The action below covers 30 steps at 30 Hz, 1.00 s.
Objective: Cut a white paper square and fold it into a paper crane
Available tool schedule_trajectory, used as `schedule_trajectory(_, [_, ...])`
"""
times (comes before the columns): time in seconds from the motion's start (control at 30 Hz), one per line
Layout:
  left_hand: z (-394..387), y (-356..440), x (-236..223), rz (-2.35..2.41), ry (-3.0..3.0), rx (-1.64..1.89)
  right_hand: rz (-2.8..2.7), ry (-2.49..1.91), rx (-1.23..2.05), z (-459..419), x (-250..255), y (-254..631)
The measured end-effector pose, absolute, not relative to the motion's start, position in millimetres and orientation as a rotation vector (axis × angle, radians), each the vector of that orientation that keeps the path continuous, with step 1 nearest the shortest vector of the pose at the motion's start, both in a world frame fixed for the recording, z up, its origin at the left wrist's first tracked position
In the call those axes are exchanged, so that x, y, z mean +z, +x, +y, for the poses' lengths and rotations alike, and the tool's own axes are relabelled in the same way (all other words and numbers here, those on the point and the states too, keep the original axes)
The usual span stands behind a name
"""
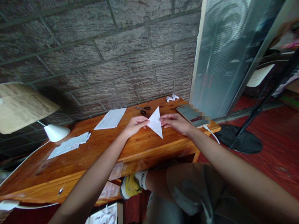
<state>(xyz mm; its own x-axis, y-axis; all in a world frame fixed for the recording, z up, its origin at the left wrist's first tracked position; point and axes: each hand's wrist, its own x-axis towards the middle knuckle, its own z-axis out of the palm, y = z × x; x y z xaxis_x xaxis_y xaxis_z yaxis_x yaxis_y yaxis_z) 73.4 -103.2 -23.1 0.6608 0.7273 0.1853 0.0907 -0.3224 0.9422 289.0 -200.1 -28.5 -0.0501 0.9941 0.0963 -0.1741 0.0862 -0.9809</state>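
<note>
A white sheet of paper folded into a triangle is held up just over the wooden desk. My left hand pinches its left corner between thumb and fingers; a ring shows on one finger. On the opposite side, my right hand grips the paper's right edge with thumb and fingertips. Faint printed lines run across the paper. Behind my left hand lie black-handled scissors. Two small folded paper pieces rest near the desk's far right corner.
A stack of white paper and some loose paper strips lie on the desk. At left stands a lamp. A tablet with a white cable sits at right. Below is a box of folded papers.
</note>
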Motion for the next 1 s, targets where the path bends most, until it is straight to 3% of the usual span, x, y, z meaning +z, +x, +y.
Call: schedule_trajectory(1.0, [-97.8, 73.4, -25.7, 0.566, 1.701, 0.777, -1.297, -1.010, 1.124, -200.9, -27.7, 279.9])
